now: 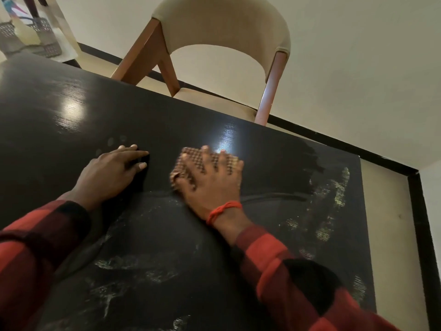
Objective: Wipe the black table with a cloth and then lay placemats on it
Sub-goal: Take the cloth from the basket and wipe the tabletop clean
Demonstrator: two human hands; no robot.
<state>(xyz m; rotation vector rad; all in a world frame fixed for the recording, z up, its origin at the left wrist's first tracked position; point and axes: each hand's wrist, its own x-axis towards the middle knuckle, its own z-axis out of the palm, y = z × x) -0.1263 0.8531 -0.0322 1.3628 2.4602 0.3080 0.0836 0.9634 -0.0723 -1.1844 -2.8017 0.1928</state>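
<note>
The black table [71,120] fills most of the view, with pale wet streaks and smears across its near and right parts. My right hand [212,180] lies flat with fingers spread on a brown checked cloth [191,158], pressing it onto the table near the middle; the cloth looks blurred. A red thread band circles that wrist. My left hand [114,173] rests flat on the bare table to the left of the cloth, fingers apart, holding nothing. No placemats are in view.
A beige chair [222,27] with wooden legs stands tucked at the table's far edge. Grey patterned holders [45,37] sit at the far left corner. The table's right edge [365,235] runs close to a wall with black skirting.
</note>
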